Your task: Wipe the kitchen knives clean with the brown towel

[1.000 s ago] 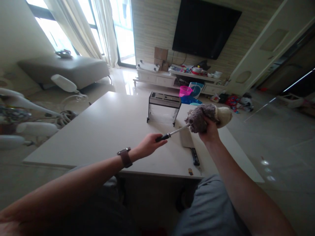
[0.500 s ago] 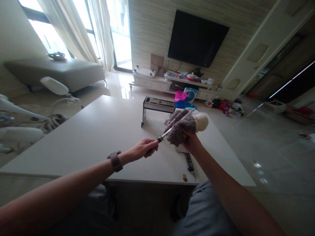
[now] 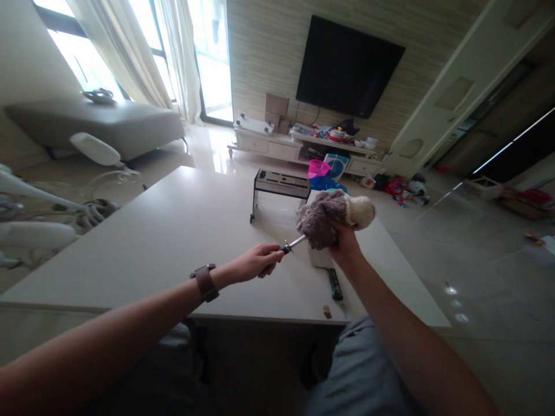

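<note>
My left hand (image 3: 259, 261) is closed around the dark handle of a sharpening steel (image 3: 298, 241), which points up and to the right above the table. Only a short stretch of its rod shows past the guard. A fluffy cloth (image 3: 321, 219), grey-purple with a cream part, covers the rest. My right hand (image 3: 346, 240) grips the cloth, bunched about the rod. Below it on the white table (image 3: 191, 231) lies a cleaver (image 3: 335, 284) with a black handle, its blade partly hidden by the cloth and hand.
A knife holder (image 3: 281, 182) with a slotted top stands on the table beyond my hands. Near the front edge is a small yellow and dark object (image 3: 327, 312). A pink basket (image 3: 318, 169) and a blue item sit past the far edge. White chairs (image 3: 95, 148) stand at the left.
The cloth has turned and closed over the rod, which earlier lay exposed across it with its tip showing. My right hand has shifted slightly right and up.
</note>
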Motion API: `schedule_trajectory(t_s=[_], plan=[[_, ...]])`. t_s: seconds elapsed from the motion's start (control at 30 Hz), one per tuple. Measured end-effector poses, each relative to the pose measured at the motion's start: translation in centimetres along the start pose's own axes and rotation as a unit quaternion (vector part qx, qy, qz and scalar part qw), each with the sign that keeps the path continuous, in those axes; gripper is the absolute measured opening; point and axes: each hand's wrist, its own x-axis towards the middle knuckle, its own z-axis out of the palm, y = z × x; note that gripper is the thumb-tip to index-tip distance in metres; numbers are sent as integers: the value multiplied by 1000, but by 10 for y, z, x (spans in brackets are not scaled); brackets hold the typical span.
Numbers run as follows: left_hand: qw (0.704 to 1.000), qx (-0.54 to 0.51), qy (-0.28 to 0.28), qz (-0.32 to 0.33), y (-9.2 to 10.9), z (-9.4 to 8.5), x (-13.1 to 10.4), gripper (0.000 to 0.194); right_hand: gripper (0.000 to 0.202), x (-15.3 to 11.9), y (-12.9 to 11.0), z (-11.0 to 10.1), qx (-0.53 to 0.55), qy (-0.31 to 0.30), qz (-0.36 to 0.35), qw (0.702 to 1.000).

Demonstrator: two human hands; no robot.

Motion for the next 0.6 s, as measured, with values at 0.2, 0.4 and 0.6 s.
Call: schedule_trajectory(t_s=[0.2,0.4,0.6], plan=[[997,-4,69,-36,0,-7,-4,46,13,28,-44,-42,26,96,-41,994],[972,-205,108,-39,-3,-16,-1,42,20,16,-34,-38,26,37,-31,999],[976,-206,67,-24,-5,-10,-1,46,35,-17,19,-2,8,11,58,998]])
